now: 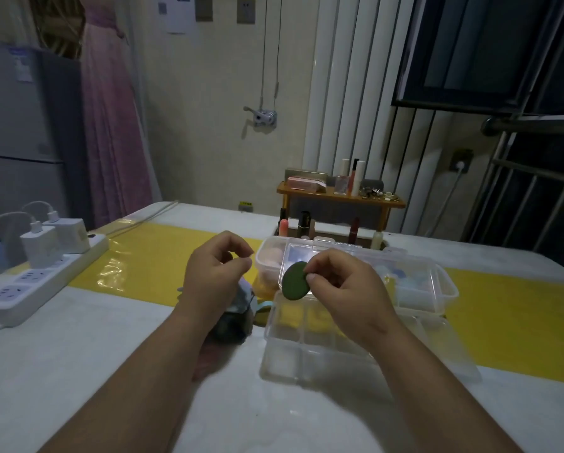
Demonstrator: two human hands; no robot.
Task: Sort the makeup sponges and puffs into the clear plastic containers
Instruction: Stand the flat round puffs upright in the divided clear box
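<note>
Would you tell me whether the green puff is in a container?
Out: the right hand pinches the green puff above the divided container.

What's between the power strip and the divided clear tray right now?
Head view: bare white tabletop, then the left hand above a dark bluish bundle, too dim to identify.

The room is dimly lit. A cream wall (208, 93) is seen at the rear, with 1 grey refrigerator (22, 125) and a hanging pink dress (110, 125) at the left. White vertical blinds (349, 76) are set beside a dark window (486, 50) fitted with metal bars (535, 191). A small wooden shelf (339, 197) is placed behind the white tabletop (110, 371).
</note>
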